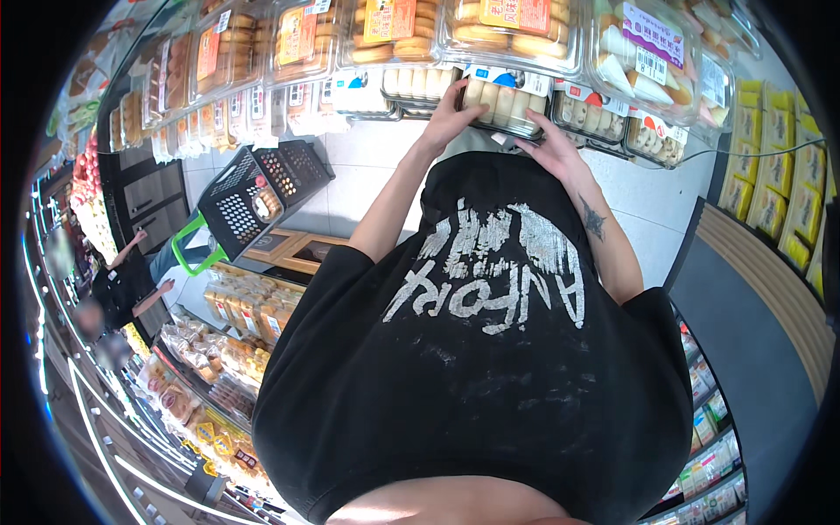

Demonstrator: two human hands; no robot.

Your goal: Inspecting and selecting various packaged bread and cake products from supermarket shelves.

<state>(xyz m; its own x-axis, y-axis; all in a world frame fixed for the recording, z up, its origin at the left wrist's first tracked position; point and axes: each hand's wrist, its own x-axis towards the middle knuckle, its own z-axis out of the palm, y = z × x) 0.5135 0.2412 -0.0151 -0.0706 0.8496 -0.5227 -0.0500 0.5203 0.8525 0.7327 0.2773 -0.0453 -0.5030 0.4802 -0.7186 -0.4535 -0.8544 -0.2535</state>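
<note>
A clear plastic box of pale oblong pastries (504, 105), with a white and blue label on its lid, is between my hands on the lower level of the bakery display. My left hand (453, 121) holds its left side, with the thumb over the front. My right hand (551, 144) is at the lower right corner, with thumb and fingers against the box. Similar boxes of pale pastries (420, 85) stand to the left. To the right, boxes of speckled pastries (589, 117) bear a white and red label.
Boxes of round cakes (512, 33) fill the level above. A black shopping cart (243, 197) with a green handle stands at left, and a person (121, 289) is beyond it. Packaged bread (252, 308) lies on a lower-left display. Yellow packages (768, 164) line the right-hand shelf.
</note>
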